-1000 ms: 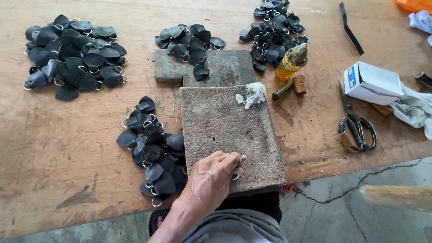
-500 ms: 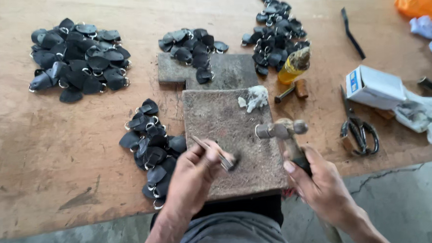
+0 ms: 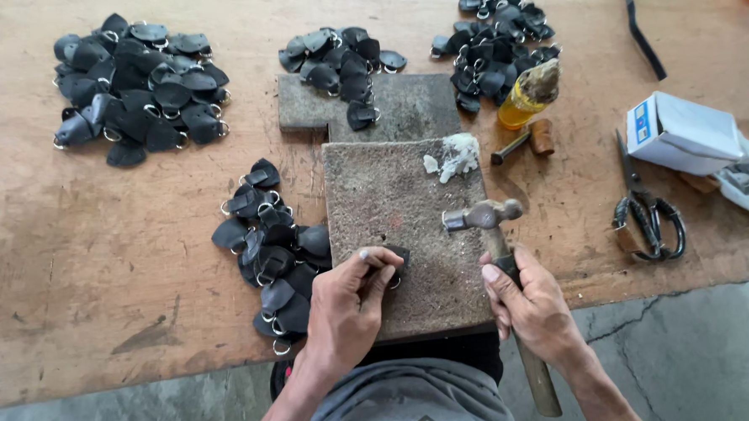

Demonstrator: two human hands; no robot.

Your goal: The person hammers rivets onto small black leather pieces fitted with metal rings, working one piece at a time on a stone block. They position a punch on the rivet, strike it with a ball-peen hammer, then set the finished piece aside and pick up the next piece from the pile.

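Note:
My left hand (image 3: 349, 300) pinches a small black leather piece with a metal ring (image 3: 397, 264) against the grey stone slab (image 3: 395, 193) near its front edge. My right hand (image 3: 530, 300) grips the wooden handle of a hammer (image 3: 486, 218), whose metal head hovers above the slab to the right of the piece. A pile of the same black leather pieces (image 3: 271, 244) lies just left of the slab, beside my left hand.
More piles of black leather pieces lie at far left (image 3: 133, 82), centre back (image 3: 338, 56) and right back (image 3: 498, 41). A yellow bottle (image 3: 525, 94), scissors (image 3: 644, 211), a white box (image 3: 682, 130) and a second slab (image 3: 403, 104) sit on the wooden table (image 3: 91, 265).
My right hand came into view with the hammer, which now sits raised over the slab. My left hand shifted its hold on the leather piece.

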